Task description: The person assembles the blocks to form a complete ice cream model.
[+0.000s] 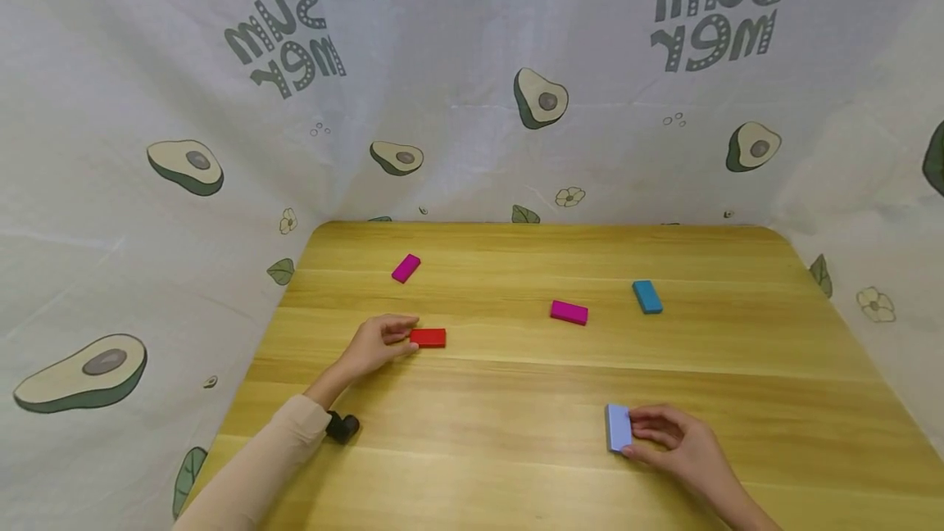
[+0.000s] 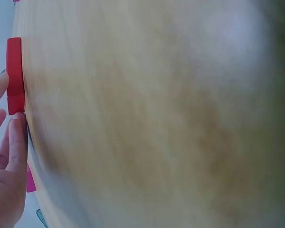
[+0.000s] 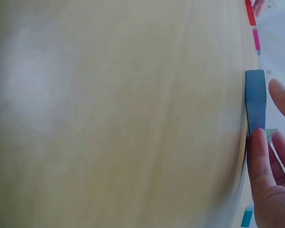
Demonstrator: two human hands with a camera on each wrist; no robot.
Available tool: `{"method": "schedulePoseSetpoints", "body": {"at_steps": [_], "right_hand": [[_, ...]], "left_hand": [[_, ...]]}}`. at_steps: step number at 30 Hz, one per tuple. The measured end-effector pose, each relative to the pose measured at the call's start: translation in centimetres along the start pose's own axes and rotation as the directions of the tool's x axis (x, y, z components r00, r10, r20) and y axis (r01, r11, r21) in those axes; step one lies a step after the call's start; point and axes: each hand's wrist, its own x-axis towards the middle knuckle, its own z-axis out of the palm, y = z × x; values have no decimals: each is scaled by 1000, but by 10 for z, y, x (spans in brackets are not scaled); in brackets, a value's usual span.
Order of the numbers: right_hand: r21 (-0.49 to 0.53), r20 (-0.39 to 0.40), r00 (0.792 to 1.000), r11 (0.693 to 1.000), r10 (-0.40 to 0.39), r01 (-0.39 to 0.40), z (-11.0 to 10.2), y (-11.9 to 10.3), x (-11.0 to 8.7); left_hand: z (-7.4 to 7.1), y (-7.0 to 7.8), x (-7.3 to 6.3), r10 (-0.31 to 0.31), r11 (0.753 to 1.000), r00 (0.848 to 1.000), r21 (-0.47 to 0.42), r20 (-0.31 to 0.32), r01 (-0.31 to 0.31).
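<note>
A flat red rectangular block (image 1: 428,338) lies on the wooden table, its long side running left to right. My left hand (image 1: 379,342) pinches its left end; in the left wrist view the thumb meets one side of the red block (image 2: 15,90) and a fingertip meets its end. Nearer the front on the right is a light blue rectangular block (image 1: 619,429). My right hand (image 1: 682,442) is at its right side with loosely bent fingers. The right wrist view has a fingertip at the end of this blue block (image 3: 256,99) and a narrow gap between block and thumb.
A magenta block (image 1: 406,269) lies at the back left, another magenta block (image 1: 569,313) near the middle. Right of that is a darker blue block (image 1: 647,297). A black device (image 1: 342,427) sits at my left wrist. Avocado-print cloth (image 1: 457,105) hangs behind the wooden table (image 1: 487,449).
</note>
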Motion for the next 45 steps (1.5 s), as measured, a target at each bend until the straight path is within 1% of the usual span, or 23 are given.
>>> {"method": "schedulePoseSetpoints", "body": {"at_steps": [3,5,7,10,12,16,20,22,28,31,38,43,45], "right_hand": [[-2,-2,1000,1000,17,-17,0,0,1],[-12,2,1000,1000,29,-29,0,0,2],[-28,2,999,999,41,-41,0,0,2],[-53,6,999,998,37,-37,1,0,2],[-67,9,1000,997,30,-29,2,-1,3],[-79,23,1000,997,11,-9,3,-2,3],[-97,24,1000,995,7,-4,5,-3,5],[-103,23,1000,995,3,-1,6,-4,6],[-107,34,999,994,-4,7,10,-6,9],[-110,35,999,994,11,-7,11,-8,10],[-125,36,997,991,61,-56,15,-9,13],[-127,32,997,990,72,-67,18,-11,15],[-124,36,996,990,76,-71,19,-12,16]], "left_hand": [[0,0,2,0,1000,1000,-25,8,0],[-1,9,0,2,1000,1000,-24,22,-1],[-1,8,1,0,1000,1000,-27,29,0],[-1,7,2,-18,1000,999,-13,35,18],[0,-2,5,-36,999,999,-7,29,36],[0,0,6,-55,998,998,4,28,55],[-1,2,7,-43,999,999,7,29,43],[-1,2,8,-48,999,998,7,28,48],[0,2,8,-43,999,998,34,37,41],[1,2,8,-33,999,999,44,40,32],[4,4,9,-62,997,998,57,32,61],[8,9,10,-42,998,998,44,46,40],[10,11,11,-44,999,998,33,53,42]]}}
